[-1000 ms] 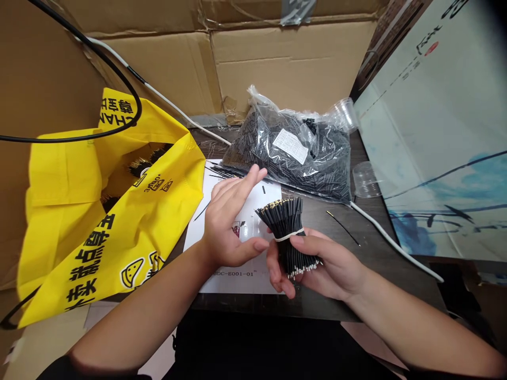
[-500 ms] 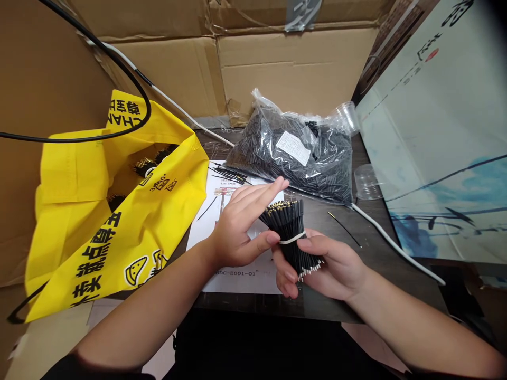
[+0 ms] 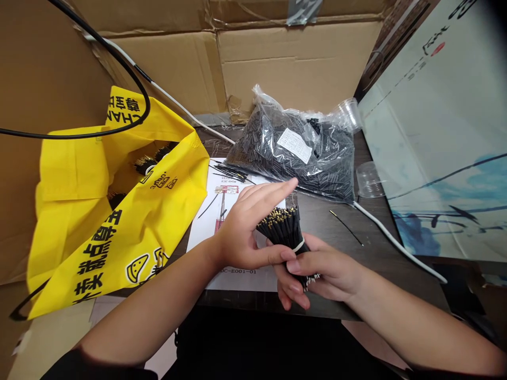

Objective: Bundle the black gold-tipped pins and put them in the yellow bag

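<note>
A bundle of short black wires [image 3: 282, 228] with gold tips at the top and silvery tips at the bottom is tied by a white band [image 3: 299, 245]. My right hand [image 3: 325, 266] grips its lower part, thumb in front and fingers beneath. Beside the bundle's upper left, my left hand [image 3: 249, 227] is spread, with its fingers stretched behind the gold ends and its thumb reaching across near the band. The bundle leans to the upper left, above a printed sheet [image 3: 202, 227] with loose black wires [image 3: 232, 171] on it.
A clear bag of black sleeves [image 3: 293, 150] lies at the back, with clear plastic cups [image 3: 370, 179] at its right. On the left stands a yellow bag [image 3: 158, 211] holding more bundles. A white cable [image 3: 400, 243] and a single wire [image 3: 346, 228] lie on the right.
The bundle has tilted further to the left and sunk slightly in my right hand. My left hand has shifted a little to the right, its thumb now lower near my right thumb.
</note>
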The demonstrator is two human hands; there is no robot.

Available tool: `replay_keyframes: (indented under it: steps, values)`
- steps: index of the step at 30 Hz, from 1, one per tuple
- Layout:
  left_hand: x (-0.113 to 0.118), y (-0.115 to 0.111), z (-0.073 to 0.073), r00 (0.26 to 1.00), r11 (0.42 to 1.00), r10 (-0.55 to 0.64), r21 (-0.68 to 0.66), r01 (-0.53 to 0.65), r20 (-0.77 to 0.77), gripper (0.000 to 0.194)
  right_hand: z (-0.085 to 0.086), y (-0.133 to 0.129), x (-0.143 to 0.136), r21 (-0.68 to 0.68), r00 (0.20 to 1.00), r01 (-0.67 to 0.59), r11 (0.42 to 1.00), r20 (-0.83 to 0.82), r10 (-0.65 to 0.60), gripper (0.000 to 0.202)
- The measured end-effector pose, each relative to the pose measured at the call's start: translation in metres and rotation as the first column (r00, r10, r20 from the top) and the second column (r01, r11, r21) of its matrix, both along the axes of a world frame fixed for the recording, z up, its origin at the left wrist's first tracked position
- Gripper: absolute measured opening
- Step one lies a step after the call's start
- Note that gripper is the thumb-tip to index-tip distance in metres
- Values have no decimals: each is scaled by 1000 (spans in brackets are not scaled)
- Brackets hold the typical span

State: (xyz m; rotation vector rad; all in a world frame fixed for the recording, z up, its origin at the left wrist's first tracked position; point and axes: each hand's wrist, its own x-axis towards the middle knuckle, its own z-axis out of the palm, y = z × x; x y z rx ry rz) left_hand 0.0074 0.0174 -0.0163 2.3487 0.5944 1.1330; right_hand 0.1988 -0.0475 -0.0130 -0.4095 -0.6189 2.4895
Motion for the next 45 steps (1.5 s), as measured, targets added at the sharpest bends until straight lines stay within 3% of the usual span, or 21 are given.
replay_keyframes:
  steps: [10,14,20,25,31,45]
  values:
    - [6,-1,-8,999,1000,-14,-14,15,28,65,3,-2,-1,-39,999,-26,999,45,28,17]
    - [6,-2,-5,1000,1000,9,28,-9,9,66,3,-1,0,-39,998,-44,998,41,46,18]
    - [5,-5,-3,988,987,135,78,-141,75,95,0,-1,-1,-12,999,-39,999,-39,39,13]
    - [8,-4,-6,990,978,104,169,-120,99,79,-1,-2,-1,-24,999,-22,999,-35,21,11]
    - [8,-4,-7,995,986,85,140,-91,48,69,1,-3,1,-19,999,-28,999,-25,27,4]
    - [8,-5,-7,998,991,44,126,-50,52,59,0,1,6,-37,999,-52,998,3,52,14]
